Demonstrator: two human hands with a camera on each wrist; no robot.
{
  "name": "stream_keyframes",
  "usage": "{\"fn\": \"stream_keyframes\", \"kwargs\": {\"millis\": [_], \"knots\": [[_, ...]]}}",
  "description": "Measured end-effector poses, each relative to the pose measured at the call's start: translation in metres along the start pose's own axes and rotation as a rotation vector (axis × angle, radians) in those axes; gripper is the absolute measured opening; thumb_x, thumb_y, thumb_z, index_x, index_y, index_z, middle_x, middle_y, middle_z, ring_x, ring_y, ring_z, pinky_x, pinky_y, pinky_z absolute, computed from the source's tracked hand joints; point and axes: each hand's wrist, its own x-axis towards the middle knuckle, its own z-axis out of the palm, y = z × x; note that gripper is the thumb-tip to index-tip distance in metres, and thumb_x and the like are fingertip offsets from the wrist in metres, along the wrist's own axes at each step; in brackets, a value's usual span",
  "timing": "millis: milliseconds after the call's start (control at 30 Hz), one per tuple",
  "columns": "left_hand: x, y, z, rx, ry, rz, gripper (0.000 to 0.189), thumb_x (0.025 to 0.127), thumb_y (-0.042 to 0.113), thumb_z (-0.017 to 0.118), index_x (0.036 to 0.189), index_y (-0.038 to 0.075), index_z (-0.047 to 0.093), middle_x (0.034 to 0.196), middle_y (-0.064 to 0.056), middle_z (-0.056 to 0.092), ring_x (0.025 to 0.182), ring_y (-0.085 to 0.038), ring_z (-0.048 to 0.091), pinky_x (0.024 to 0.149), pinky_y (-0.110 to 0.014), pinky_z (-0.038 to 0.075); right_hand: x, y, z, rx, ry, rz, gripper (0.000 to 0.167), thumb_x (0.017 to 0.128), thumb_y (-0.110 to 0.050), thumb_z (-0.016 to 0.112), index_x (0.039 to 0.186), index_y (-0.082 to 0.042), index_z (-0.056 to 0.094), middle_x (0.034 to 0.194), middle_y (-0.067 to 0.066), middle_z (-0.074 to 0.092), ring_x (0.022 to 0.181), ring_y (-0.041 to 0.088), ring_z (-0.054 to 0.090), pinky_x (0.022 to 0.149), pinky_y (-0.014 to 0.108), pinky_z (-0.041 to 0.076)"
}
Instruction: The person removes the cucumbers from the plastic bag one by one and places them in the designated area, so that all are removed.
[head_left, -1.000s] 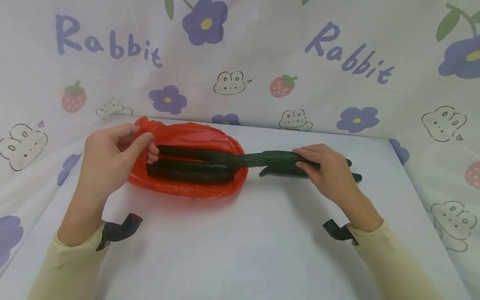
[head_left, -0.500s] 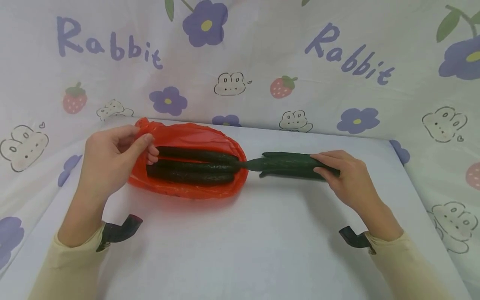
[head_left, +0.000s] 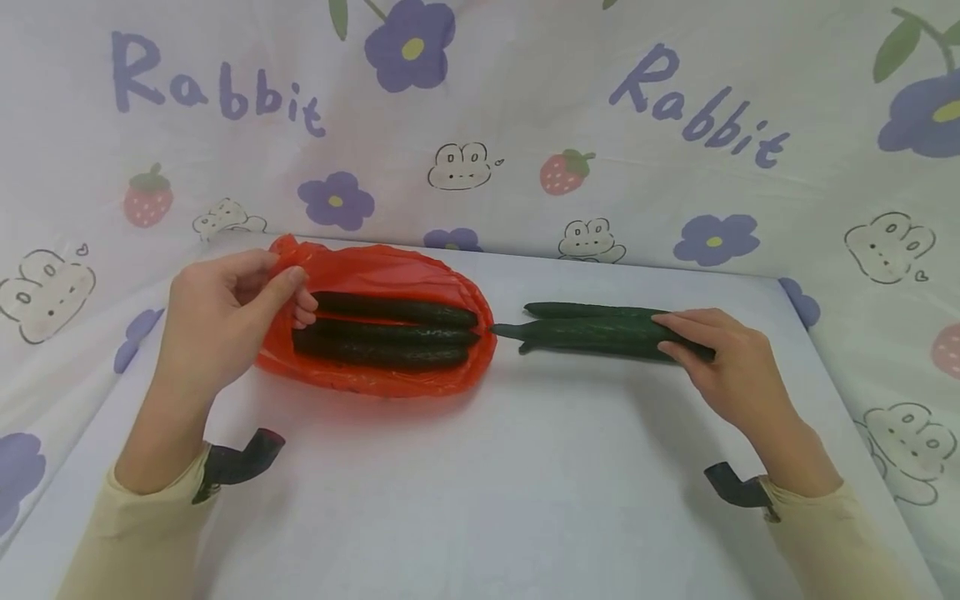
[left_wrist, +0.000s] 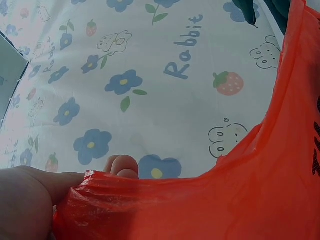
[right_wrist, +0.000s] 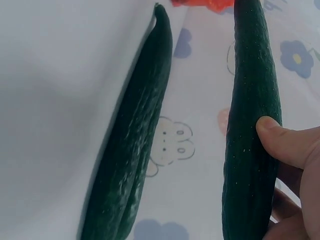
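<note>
Technician: State the change over the last second.
Inspector: The held cucumber (head_left: 592, 335) has shifted right. Its left end overlapped the bagged cucumbers (head_left: 386, 333); it now sits just beside the right rim of the red bag (head_left: 375, 386). Contact there cannot be determined. The right hand (head_left: 738, 367) has travelled right with it. The left hand (head_left: 225, 321) and the red bag keep their position.

Technician: Give finger status.
Inspector: Right: thumb and fingers grip the held cucumber on opposite sides near its right end; the remainder extends left of the fingertips. Left: thumb and fingers pinch the red bag at its left edge.

Technician: Remaining items?
Inspector: Three bagged cucumbers lie side by side in the bag's opening. Two loose cucumbers (head_left: 562, 309) lie at right, one showing on the far side of the held cucumber, one on the near side.

Technician: Surface and surroundings?
Inspector: White table (head_left: 480, 500). Beyond its far edge, a pale cloth (head_left: 517, 92) printed with "Rabbit", purple flowers, strawberries and rabbit faces.
</note>
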Motion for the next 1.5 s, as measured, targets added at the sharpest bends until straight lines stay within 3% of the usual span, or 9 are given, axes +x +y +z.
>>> {"fn": "stream_keyframes", "kwargs": {"millis": [600,900,1500], "knots": [[0.000,-0.001,-0.001,0.031,-0.012,-0.035,0.023,0.110,0.018,0.067,0.121,0.000,0.077,0.092,-0.015,0.077,0.075,-0.005,0.075,0.079,-0.012,0.056,-0.017,0.015,-0.008,-0.021,0.003,-0.002,0.045,0.078,0.008,0.092,0.119,-0.007,0.083,0.110,0.016,0.077,0.101,0.038,0.075,0.101,0.002,0.032],[0.001,-0.002,0.000,0.018,-0.001,-0.010,0.020,0.109,0.015,0.068,0.117,-0.001,0.077,0.090,-0.015,0.077,0.075,-0.005,0.075,0.080,-0.012,0.056,-0.031,0.023,-0.009,-0.041,-0.015,0.023,0.044,0.078,0.008,0.092,0.119,-0.006,0.082,0.108,0.016,0.077,0.099,0.038,0.075,0.099,0.000,0.031],[0.001,-0.002,0.000,0.009,-0.005,-0.017,0.020,0.109,0.015,0.068,0.118,-0.001,0.077,0.091,-0.015,0.077,0.075,-0.006,0.075,0.079,-0.013,0.057,-0.051,0.034,0.002,-0.026,-0.046,0.061,0.047,0.077,0.004,0.094,0.121,-0.009,0.082,0.114,0.013,0.078,0.103,0.039,0.075,0.099,0.001,0.030]]}}
